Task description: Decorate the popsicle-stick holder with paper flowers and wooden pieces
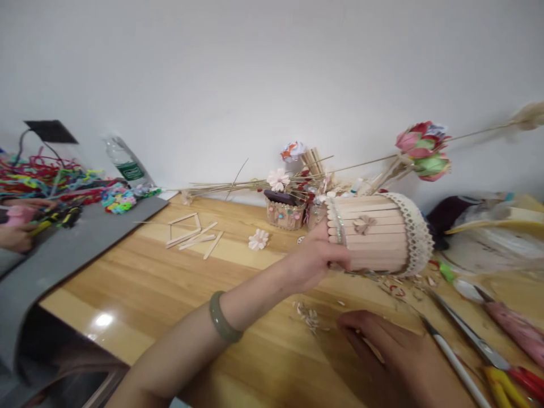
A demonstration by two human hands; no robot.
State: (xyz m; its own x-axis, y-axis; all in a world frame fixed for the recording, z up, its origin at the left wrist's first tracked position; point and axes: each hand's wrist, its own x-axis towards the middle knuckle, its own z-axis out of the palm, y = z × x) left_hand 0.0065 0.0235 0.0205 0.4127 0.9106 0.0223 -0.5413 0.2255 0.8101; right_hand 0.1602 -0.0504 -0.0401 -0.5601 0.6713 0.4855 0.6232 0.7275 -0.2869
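My left hand (314,258) is wrapped round the scalloped end of a craft-stick pot (378,235), which lies on its side above the table. The pot has a lace band (414,235) at its right end, a glittery trim near my fingers and a small dried-flower decoration (364,225) on its side. Low over the table, my right hand (391,345) is loosely bent, with a gap between thumb and fingers; nothing held is visible. Just left of it lies a small heap of pale shavings (310,316).
Right of my hands lie scissors (476,334), a white-handled pointed tool (454,354) and a pink-handled tool (516,328). Behind are a decorated pot (284,215), paper flowers (425,147) and craft sticks (191,235). Another person's hands (19,226) work at the far left.
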